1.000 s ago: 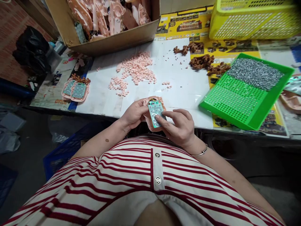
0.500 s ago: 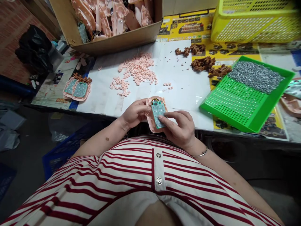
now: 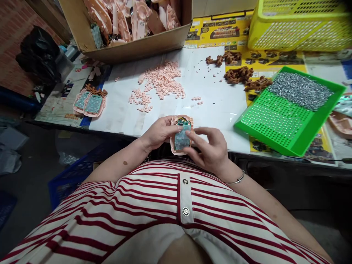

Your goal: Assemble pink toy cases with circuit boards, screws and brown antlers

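In my left hand (image 3: 159,132) is a pink plastic shell (image 3: 173,148), gripped at its left side with the thumb over the rim. A green circuit board (image 3: 182,138) lies inside it, with dark wires at the top end. My right hand (image 3: 210,148) is at the shell's right side, fingers apart and slightly blurred, the fingertips over the board's right part. Whether they touch the board I cannot tell. Two similar shells with boards (image 3: 94,104) and brown pieces at their tops lie on the left of the table.
Small pink round parts (image 3: 165,80) lie heaped mid-table. A green tray (image 3: 275,123) of screws stands to the right, brown plastic parts (image 3: 238,74) beside it. At the back are a cardboard box (image 3: 137,47) of pink shells and a yellow crate (image 3: 291,35).
The board, earlier slanted towards the shell's right edge, now sits straighter within the shell. My left thumb has moved onto the board's edge. My right fingers have spread and loosened from its side.
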`<state>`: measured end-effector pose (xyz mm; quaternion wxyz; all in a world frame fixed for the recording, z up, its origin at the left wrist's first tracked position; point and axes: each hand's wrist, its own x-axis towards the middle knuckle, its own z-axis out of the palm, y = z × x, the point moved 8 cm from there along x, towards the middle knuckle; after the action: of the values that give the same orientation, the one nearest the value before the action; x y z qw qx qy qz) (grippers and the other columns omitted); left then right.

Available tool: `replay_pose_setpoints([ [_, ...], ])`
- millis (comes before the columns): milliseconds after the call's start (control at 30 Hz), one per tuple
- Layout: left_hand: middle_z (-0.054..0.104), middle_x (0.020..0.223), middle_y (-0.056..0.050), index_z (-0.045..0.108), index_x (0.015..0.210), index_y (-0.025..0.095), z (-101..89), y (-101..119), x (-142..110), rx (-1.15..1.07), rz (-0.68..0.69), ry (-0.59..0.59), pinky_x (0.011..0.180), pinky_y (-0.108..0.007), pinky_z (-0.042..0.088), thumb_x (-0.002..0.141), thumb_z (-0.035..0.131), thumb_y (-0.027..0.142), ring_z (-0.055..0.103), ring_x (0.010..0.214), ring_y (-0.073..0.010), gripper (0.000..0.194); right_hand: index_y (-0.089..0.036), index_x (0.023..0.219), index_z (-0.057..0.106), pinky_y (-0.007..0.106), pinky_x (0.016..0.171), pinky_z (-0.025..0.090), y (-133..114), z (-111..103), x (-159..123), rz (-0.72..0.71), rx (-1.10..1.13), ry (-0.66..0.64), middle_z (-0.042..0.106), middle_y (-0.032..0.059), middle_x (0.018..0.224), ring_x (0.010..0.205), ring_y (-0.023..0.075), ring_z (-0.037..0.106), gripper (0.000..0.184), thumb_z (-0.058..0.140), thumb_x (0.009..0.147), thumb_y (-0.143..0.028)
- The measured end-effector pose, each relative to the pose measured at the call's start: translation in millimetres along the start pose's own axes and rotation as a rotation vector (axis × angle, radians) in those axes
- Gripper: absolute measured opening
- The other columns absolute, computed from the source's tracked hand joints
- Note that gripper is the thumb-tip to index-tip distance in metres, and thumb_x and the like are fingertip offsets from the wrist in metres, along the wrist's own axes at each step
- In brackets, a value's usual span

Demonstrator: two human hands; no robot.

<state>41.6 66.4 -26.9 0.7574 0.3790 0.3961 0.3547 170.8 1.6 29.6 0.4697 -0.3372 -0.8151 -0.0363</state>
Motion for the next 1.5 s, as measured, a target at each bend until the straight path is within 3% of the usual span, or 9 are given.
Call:
replay_pose_setpoints([
  [67, 0.074, 0.087, -0.004, 0.072, 0.100, 0.013, 2.0, -1.2, 0.4, 0.025, 0.009, -0.028, 0.078, -0.027, 0.053, 0.067, 0.084, 0.025, 0.068, 0.080, -0.0149, 0.037, -0.026, 0.129, 0.064, 0.037, 0.078, 0.057, 16.1, -1.0, 6.1, 0.167, 0.086, 0.038, 0.064, 0.0102, 0.106, 0.093, 0.0203, 0.064, 0.034, 0.063, 0.095, -0.026],
  [133, 0.073, 0.083, -0.003, 0.073, 0.094, 0.012, 5.5, -2.8, 0.9, 0.065, 0.012, -0.066, 0.075, -0.026, 0.052, 0.066, 0.083, 0.023, 0.066, 0.076, -0.0133, 0.031, -0.028, 0.122, 0.069, 0.037, 0.080, 0.058, 28.6, 3.0, 11.2, 0.284, 0.192, 0.047, 0.063, 0.0084, 0.105, 0.095, 0.0192, 0.065, 0.030, 0.063, 0.094, -0.020],
  [433, 0.073, 0.083, -0.004, 0.074, 0.097, 0.013, 15.0, -11.2, -2.7, 0.141, -0.022, -0.187, 0.078, -0.028, 0.052, 0.072, 0.078, 0.024, 0.066, 0.077, -0.0150, 0.028, -0.022, 0.093, 0.071, 0.044, 0.090, 0.056, 45.0, 28.8, 11.7, 0.483, 0.377, -0.209, 0.068, 0.0086, 0.104, 0.102, 0.0227, 0.066, 0.011, 0.061, 0.092, -0.026],
  [667, 0.073, 0.080, -0.005, 0.074, 0.097, 0.013, 17.2, -18.6, -1.9, 0.127, -0.054, -0.183, 0.079, -0.032, 0.055, 0.071, 0.079, 0.023, 0.069, 0.077, -0.0176, 0.029, -0.021, 0.083, 0.069, 0.043, 0.086, 0.056, 53.2, 31.5, 2.5, 0.642, 0.416, -0.253, 0.071, 0.0077, 0.101, 0.095, 0.0216, 0.068, 0.009, 0.062, 0.088, -0.026],
  [867, 0.075, 0.082, -0.006, 0.074, 0.096, 0.012, 11.3, -14.0, 2.7, 0.085, -0.049, -0.081, 0.077, -0.031, 0.055, 0.068, 0.077, 0.024, 0.069, 0.075, -0.0170, 0.031, -0.021, 0.096, 0.069, 0.045, 0.092, 0.057, 53.8, 23.5, 2.7, 0.537, 0.356, -0.206, 0.070, 0.0103, 0.108, 0.104, 0.0234, 0.068, 0.014, 0.060, 0.093, -0.032],
  [967, 0.073, 0.081, -0.005, 0.071, 0.090, 0.012, 4.7, -6.0, 5.5, 0.061, -0.040, 0.002, 0.072, -0.028, 0.053, 0.069, 0.075, 0.023, 0.067, 0.072, -0.0154, 0.024, -0.020, 0.126, 0.062, 0.050, 0.103, 0.053, 42.5, 13.9, 6.9, 0.373, 0.275, -0.180, 0.064, 0.0162, 0.129, 0.123, 0.0288, 0.062, 0.041, 0.064, 0.093, -0.044],
  [1100, 0.068, 0.071, -0.001, 0.068, 0.081, 0.012, -0.7, 0.4, 9.3, 0.031, -0.045, 0.083, 0.064, -0.024, 0.049, 0.068, 0.075, 0.021, 0.062, 0.063, -0.0119, 0.017, -0.025, 0.150, 0.043, 0.058, 0.109, 0.049, 27.6, 22.1, 2.3, 0.225, 0.160, -0.346, 0.052, 0.0184, 0.149, 0.136, 0.0354, 0.052, 0.075, 0.065, 0.088, -0.060],
  [1233, 0.066, 0.072, 0.000, 0.067, 0.082, 0.012, -1.6, -1.4, 13.0, 0.021, -0.034, 0.109, 0.062, -0.024, 0.046, 0.067, 0.075, 0.019, 0.060, 0.062, -0.0107, 0.019, -0.022, 0.154, 0.036, 0.061, 0.106, 0.050, 30.3, 33.9, -6.2, 0.233, 0.115, -0.415, 0.050, 0.0217, 0.149, 0.134, 0.0371, 0.053, 0.078, 0.066, 0.089, -0.053],
  [1500, 0.072, 0.088, -0.002, 0.072, 0.100, 0.013, 1.5, -8.2, 14.4, -0.156, -0.025, 0.044, 0.079, -0.026, 0.050, 0.064, 0.084, 0.017, 0.066, 0.080, -0.0130, 0.038, -0.015, 0.152, 0.039, 0.059, 0.103, 0.052, 22.7, 33.4, -0.3, 0.192, -0.050, -0.337, 0.054, 0.0243, 0.146, 0.130, 0.0377, 0.055, 0.074, 0.063, 0.092, -0.052],
])
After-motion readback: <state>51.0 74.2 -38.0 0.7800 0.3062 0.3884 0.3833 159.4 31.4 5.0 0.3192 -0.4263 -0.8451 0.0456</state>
